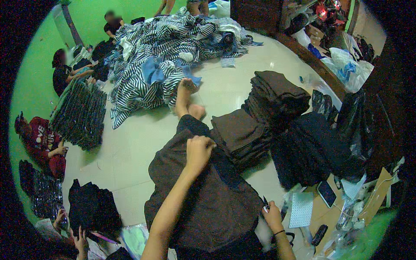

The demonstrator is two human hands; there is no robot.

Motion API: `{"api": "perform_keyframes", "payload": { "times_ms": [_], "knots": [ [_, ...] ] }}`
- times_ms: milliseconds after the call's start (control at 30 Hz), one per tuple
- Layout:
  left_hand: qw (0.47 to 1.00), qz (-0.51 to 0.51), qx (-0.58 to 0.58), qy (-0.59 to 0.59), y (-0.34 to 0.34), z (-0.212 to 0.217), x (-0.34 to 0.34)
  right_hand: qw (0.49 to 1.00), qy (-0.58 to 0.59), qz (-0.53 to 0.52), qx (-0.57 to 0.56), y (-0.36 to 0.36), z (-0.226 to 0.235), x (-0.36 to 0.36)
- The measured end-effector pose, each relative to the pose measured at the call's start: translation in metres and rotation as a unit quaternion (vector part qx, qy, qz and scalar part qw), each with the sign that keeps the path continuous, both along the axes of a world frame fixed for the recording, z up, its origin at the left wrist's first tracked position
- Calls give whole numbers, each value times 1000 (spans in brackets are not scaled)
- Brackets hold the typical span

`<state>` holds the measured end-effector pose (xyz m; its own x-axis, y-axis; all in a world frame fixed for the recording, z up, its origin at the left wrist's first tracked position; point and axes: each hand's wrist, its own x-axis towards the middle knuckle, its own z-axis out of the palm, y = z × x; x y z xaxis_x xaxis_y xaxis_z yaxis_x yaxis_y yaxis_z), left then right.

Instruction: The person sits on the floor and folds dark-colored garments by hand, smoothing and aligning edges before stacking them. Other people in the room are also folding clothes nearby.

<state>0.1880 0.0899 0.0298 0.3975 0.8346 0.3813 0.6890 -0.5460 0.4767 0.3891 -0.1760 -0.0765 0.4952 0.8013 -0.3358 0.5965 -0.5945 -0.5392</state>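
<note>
A dark brown cloth garment [216,208] lies spread over my lap and outstretched legs. Above its far part is my left hand [199,154], closed with the fingers curled in. What they pinch, if anything, is hidden. Low on the right, beside the garment's edge, my right hand [273,216] is closed round small dark snips [265,203], their points facing up. Just beyond the garment, to the right, folded brown garments [238,130] sit in a stack, with a taller brown stack [277,91] behind it.
A large heap of striped cloth [147,86] covers the floor ahead. Black folded piles stand at left [80,115] and near left [93,208], where other people sit. Black cloth [312,147] lies at right, near a phone [326,193] on cardboard.
</note>
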Motion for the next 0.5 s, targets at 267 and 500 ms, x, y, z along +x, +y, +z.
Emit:
{"api": "perform_keyframes", "payload": {
  "times_ms": [267, 500],
  "knots": [
    [951, 48, -78, -297, -22, 75, -55, 999, -32, 20, 7, 7, -8, 6],
    [923, 145, -322, -151, -151, 44, -210, 1000, -17, 15, -11, 13, -7, 5]
  ]
}}
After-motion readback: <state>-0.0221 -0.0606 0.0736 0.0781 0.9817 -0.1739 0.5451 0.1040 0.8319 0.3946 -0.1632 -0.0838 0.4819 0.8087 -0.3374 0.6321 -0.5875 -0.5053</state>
